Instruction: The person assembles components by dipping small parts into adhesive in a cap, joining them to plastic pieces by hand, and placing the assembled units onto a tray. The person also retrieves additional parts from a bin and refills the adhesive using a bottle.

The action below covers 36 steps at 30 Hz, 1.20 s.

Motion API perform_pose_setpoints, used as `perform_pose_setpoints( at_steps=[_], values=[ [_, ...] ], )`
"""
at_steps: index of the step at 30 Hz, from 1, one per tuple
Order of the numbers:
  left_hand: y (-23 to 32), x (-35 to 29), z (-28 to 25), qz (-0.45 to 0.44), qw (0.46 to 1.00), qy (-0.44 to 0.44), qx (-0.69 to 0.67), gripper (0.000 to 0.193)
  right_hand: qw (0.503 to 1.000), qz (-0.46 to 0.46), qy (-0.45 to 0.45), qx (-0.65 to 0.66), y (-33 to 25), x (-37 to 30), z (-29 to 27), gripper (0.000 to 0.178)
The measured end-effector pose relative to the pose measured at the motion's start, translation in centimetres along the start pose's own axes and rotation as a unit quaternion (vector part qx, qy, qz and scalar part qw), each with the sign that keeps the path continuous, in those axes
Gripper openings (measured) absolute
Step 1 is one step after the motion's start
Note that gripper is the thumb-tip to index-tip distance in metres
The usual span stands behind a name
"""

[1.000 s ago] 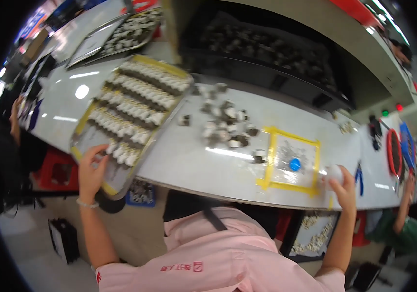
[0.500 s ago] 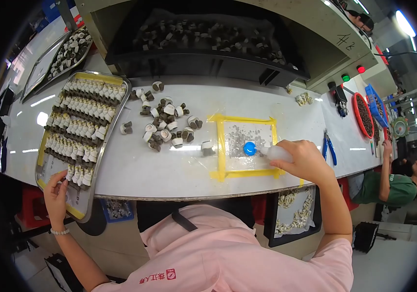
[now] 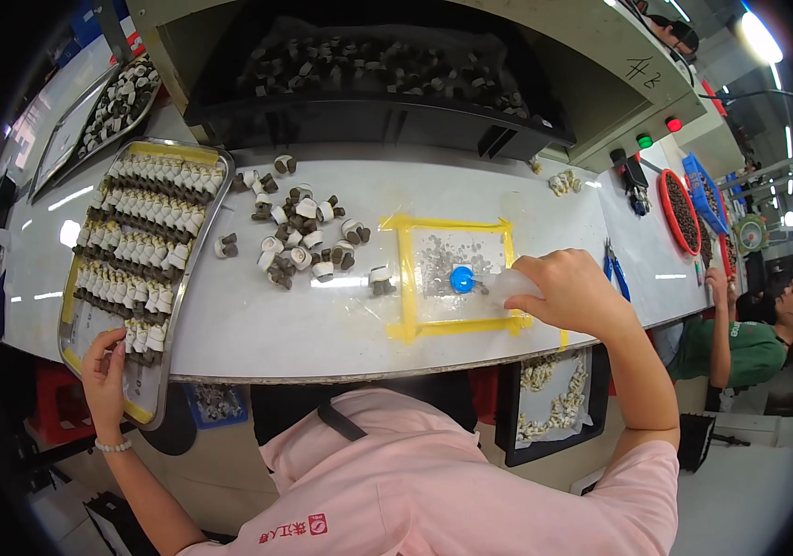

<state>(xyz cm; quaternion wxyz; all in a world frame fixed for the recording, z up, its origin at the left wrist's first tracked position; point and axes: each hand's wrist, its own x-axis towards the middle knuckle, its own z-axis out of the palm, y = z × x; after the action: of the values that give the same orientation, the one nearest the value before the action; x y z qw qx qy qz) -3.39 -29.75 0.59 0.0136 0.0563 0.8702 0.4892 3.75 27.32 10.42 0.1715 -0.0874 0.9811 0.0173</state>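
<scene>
My right hand [image 3: 568, 292] is closed around a translucent white squeeze bottle [image 3: 508, 285], held tilted with its narrow tip pointing left. The tip is beside a small round blue piece [image 3: 462, 280] on a clear sheet [image 3: 443, 306] framed with yellow tape. Grey spots dot this sheet. At the left, my left hand [image 3: 105, 375] has its thumb and fingers pinched together over the metal tray [image 3: 154, 408], by the nearest row of small white-and-dark figurines [image 3: 146, 335]. Anything between those fingertips is too small to make out. Several figurine rows fill the tray.
Loose white-and-dark pieces [image 3: 299, 232] lie between tray and sheet. A black bin [image 3: 369, 125] of similar pieces stands behind. Blue-handled pliers [image 3: 615, 269] and a red basket [image 3: 679, 211] are at the right. Below the table edge sits a black tray [image 3: 508, 408]. A co-worker in green [image 3: 748, 357] is far right.
The whole view has shifted slightly to the left. Both hands keep nearly the same places, the right with the bottle by the blue piece, the left at the tray's nearest row.
</scene>
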Motion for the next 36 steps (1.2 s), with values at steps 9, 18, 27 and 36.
perform_pose_setpoints(
  at_steps=[9, 18, 27, 36],
  values=[
    [0.4, -0.4, 0.9, 0.013, 0.998, 0.048, 0.048, 0.025, 0.99, 0.025, 0.06, 0.126, 1.5, -1.4, 1.6, 0.04],
    [4.3, -1.5, 5.9, 0.239, 0.905, 0.327, 0.132, 0.026, 0.76, 0.122, 0.295, 0.566, 13.0, -2.5, 7.2, 0.038],
    [11.2, -4.0, 20.0, 0.335, 0.935, 0.043, 0.11, 0.026, 0.709, 0.324, 0.413, 0.471, 22.7, 2.4, 9.2, 0.043],
    [13.5, -2.0, 21.4, 0.283, 0.951, 0.019, 0.127, 0.032, 0.695, 0.274, 0.624, 0.228, 18.4, 1.6, 7.0, 0.046]
  ],
)
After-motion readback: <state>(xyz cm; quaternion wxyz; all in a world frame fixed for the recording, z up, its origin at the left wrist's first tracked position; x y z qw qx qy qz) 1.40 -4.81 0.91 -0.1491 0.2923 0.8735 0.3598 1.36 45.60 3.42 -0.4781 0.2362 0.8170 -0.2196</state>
